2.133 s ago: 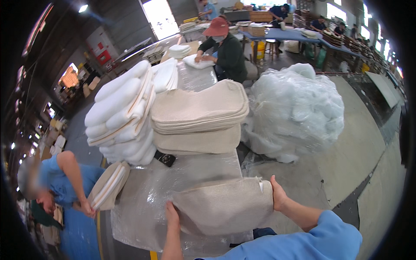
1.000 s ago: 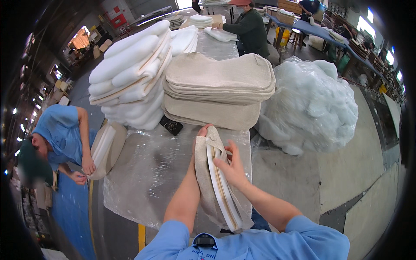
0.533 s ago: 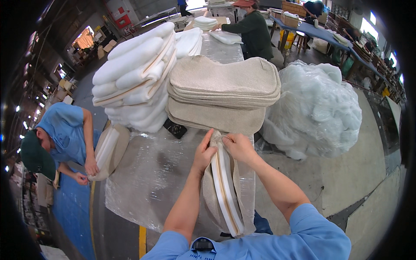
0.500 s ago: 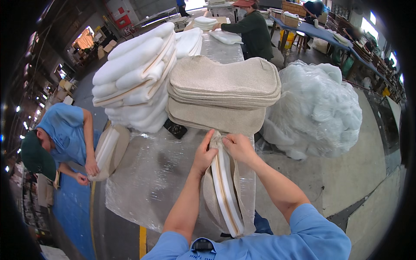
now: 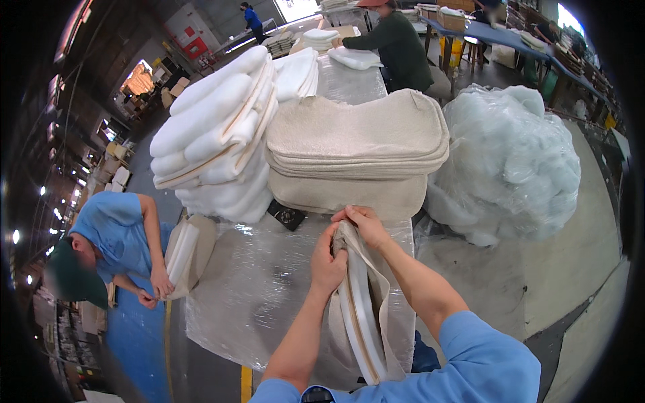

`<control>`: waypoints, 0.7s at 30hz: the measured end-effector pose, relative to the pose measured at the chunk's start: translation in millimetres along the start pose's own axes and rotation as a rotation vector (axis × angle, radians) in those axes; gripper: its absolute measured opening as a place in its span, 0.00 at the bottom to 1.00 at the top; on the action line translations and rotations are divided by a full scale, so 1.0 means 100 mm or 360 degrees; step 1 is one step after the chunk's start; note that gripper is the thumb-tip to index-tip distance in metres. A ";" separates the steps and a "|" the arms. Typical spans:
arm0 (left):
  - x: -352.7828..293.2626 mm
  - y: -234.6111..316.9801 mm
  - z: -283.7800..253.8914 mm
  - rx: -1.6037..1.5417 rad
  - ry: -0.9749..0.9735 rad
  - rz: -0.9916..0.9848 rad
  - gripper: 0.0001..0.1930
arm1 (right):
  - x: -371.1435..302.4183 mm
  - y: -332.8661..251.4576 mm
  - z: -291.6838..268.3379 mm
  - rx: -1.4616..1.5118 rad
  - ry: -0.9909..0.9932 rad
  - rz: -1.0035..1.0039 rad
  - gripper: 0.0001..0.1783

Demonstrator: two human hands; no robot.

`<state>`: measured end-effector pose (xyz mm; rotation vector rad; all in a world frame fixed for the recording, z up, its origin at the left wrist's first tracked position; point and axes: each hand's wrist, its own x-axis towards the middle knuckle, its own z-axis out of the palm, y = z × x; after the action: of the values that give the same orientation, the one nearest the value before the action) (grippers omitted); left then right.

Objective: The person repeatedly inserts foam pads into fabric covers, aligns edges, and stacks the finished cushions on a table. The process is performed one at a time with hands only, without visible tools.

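A beige fabric cushion cover stands on edge along the table's near right part. Its long open side faces up and shows a white padded insert with a tan layer down the middle. My left hand is closed round the cover's far end, thumb against the fabric beside the insert. Over the tip of that end bends my right hand, its fingers closed on the fabric edge close to my left fingertips. Just beyond my hands lies a stack of beige covers.
A tall pile of folded white padding stands at the far left of the plastic-covered table, a small black item near its foot. Right of the table sits a plastic-wrapped white bundle. Co-workers handle cushions at left and far end.
My right hand has shifted from the right side of the cover's end to over its tip, nearer my left fingers. The whole view has shifted slightly.
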<state>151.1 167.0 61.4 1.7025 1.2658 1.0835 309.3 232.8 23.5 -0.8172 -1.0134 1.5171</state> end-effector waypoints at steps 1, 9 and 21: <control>-0.02 0.03 -0.03 0.0078 0.0022 0.0033 0.25 | 0.03 0.06 0.06 0.0005 -0.0001 0.0024 0.29; -0.01 0.20 -0.04 0.0437 0.0250 0.0204 0.11 | 0.05 0.27 0.12 -0.0221 0.0083 0.0005 0.32; -0.02 0.18 0.16 0.0335 0.0380 0.0172 0.04 | 0.09 0.19 0.02 -0.0409 0.0023 0.0224 0.37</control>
<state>171.6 159.4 71.5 1.8571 1.4953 1.2864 298.5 240.5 6.7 -1.0980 -1.1763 1.5145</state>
